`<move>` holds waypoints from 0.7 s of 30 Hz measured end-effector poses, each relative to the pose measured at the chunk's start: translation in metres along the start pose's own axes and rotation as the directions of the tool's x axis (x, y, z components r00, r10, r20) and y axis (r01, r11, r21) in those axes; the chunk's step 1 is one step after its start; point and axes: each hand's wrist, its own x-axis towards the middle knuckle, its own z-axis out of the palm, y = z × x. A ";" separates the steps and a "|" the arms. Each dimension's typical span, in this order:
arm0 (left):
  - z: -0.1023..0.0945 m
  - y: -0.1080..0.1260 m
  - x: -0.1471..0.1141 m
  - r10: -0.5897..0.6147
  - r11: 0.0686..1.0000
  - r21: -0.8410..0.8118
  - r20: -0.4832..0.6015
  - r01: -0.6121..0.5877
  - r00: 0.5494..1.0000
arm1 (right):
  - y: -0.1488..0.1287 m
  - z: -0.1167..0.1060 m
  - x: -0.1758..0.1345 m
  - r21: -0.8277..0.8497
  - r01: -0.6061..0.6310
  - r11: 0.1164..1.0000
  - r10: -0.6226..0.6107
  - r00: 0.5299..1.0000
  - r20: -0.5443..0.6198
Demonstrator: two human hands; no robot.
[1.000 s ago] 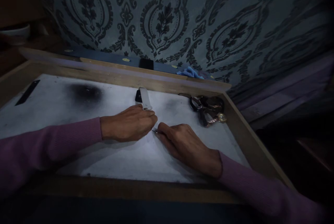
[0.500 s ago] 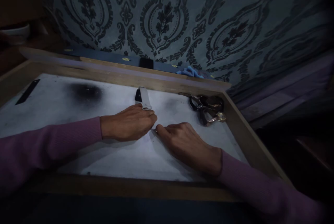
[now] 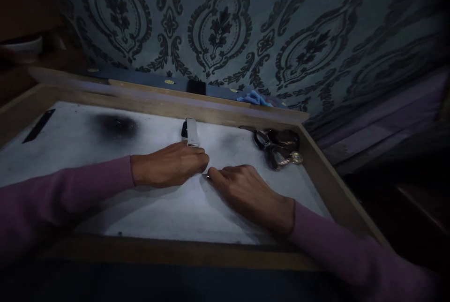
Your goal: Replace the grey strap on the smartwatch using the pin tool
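My left hand is closed, fingers curled under, on a wristwatch with a pale strap and a dark face. The watch rises from behind the knuckles; its lower part is hidden by the hand. Close to its right, my right hand is closed in a pinch with thumb and forefinger. From that pinch a small, thin, shiny tip points toward my left hand; most of it is hidden, and I cannot tell its kind. Both hands are low over the white surface of a shallow wooden tray.
Several wristwatches lie heaped in the tray's right corner. A flat black strip lies at far left. Behind the tray's wooden rim are a dark flat object and a blue cloth. A white bowl stands at upper left.
The pale strap has tipped slightly to the left and stands more upright. My left hand has shifted a little to the left. The right hand keeps its pinch, almost in place.
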 end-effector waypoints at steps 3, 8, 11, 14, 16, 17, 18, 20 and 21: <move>-0.003 -0.002 -0.002 -0.012 0.996 -0.087 -0.015 0.010 1.000 | 0.001 0.003 -0.001 -0.005 0.004 1.000 -0.004 1.000 -0.017; -0.004 -0.002 -0.003 0.003 0.995 -0.103 -0.057 -0.008 0.998 | 0.002 0.006 -0.001 -0.016 0.004 1.000 -0.004 0.999 -0.039; -0.004 -0.002 -0.002 0.001 0.998 -0.065 -0.047 -0.004 0.999 | 0.002 0.006 -0.001 -0.005 0.000 1.000 0.000 0.999 -0.039; -0.004 -0.002 -0.001 0.014 1.000 -0.020 -0.045 -0.015 0.999 | 0.002 0.006 -0.001 0.009 0.005 1.000 -0.004 0.999 -0.041; -0.004 -0.002 -0.001 0.014 1.000 0.000 -0.042 -0.014 0.999 | 0.003 0.006 0.000 0.009 0.009 1.000 -0.008 0.999 -0.051; -0.004 -0.001 0.000 0.008 1.000 0.009 -0.037 -0.008 0.999 | 0.003 0.006 0.000 0.007 0.008 1.000 -0.007 0.999 -0.053; -0.005 -0.001 0.000 0.000 1.000 0.014 -0.029 0.000 1.000 | 0.003 0.006 0.000 0.005 0.005 1.000 -0.005 0.999 -0.051; -0.005 0.000 0.001 -0.011 1.000 0.018 -0.014 0.011 1.000 | 0.003 0.006 0.000 0.005 0.004 1.000 -0.004 0.999 -0.035; -0.005 0.000 0.001 -0.013 1.000 0.019 -0.009 0.013 1.000 | 0.003 0.005 0.000 0.005 0.004 1.000 -0.004 1.000 -0.026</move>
